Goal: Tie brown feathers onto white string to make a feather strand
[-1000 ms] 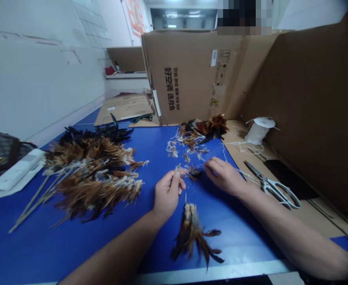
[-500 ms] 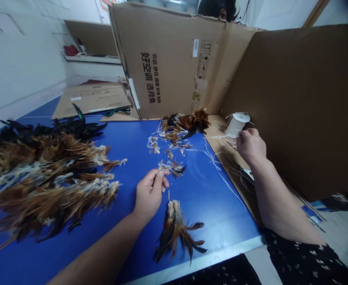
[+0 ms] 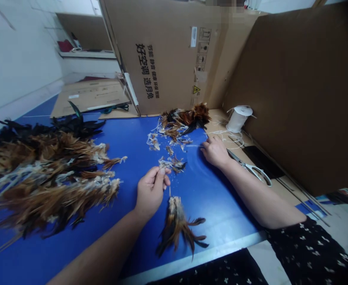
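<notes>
My left hand [image 3: 151, 192] is closed in a pinch above the blue table; what sits between thumb and finger is too small to make out. A thin stem runs from near those fingers down to a bunch of brown and black feathers [image 3: 176, 223]. Feather scraps [image 3: 175, 164] lie just beyond the fingertips. My right hand [image 3: 215, 151] is low at the table's right edge, fingers closed on white string [image 3: 193, 145], the grip partly hidden. Behind it stands a white spool of string [image 3: 238, 118]. Scissors [image 3: 252, 169] lie beside my right forearm.
Large feather bundles [image 3: 61, 182] cover the left of the blue table [image 3: 221, 209]. Another feather pile [image 3: 188, 118] lies at the back. Cardboard walls [image 3: 174, 67] enclose the back and right. Dark-handled scissors [image 3: 116, 107] lie back left, and thin rods [image 3: 298, 192] at right.
My right hand has moved left and slightly down from the spool, uncovering the scissors. The string tails across the table no longer show. My left hand has barely moved.
</notes>
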Demonstrator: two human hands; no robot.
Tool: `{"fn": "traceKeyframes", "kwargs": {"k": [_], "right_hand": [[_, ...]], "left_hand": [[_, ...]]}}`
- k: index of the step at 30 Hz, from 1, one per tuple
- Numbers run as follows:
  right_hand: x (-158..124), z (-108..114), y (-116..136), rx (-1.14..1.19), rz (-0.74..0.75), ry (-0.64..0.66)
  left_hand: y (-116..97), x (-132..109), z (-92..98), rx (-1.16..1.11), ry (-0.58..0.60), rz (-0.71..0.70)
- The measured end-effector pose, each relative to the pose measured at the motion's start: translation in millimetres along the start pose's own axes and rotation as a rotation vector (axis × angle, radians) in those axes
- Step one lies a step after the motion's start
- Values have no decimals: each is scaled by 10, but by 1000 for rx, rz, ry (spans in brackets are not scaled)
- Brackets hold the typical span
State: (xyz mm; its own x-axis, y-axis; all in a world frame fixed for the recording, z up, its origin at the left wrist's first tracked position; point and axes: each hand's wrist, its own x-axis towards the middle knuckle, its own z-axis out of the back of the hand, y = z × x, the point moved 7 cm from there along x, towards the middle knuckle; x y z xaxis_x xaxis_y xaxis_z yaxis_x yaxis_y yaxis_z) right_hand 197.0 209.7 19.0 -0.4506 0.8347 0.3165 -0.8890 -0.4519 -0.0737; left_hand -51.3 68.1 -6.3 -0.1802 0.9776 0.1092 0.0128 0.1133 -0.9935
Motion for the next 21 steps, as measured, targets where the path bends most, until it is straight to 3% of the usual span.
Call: {"fn": "traceKeyframes", "kwargs": {"k": [2,4,8,10,13,17,21], "right_hand": [[32,-34,-7,29,2,7],[28,50,26,136,6,-69],[-127,477,189,581,-20,-299],[-234,652,320,780,-39,-287],[-386,765,542,947,-48,-165],[-521,638,741,1049,-50,-26],[-557,567,844,1030,-1,-47]], "left_hand": [[37,3,-5,-55,5,36],[85,10,-22,-141,19,91],[132,24,-77,-305,57,176],[124,23,-109,-349,84,192],[106,7,-146,-365,115,198],[110,-5,-175,-367,121,210],[97,8,-186,-377,121,217]]}}
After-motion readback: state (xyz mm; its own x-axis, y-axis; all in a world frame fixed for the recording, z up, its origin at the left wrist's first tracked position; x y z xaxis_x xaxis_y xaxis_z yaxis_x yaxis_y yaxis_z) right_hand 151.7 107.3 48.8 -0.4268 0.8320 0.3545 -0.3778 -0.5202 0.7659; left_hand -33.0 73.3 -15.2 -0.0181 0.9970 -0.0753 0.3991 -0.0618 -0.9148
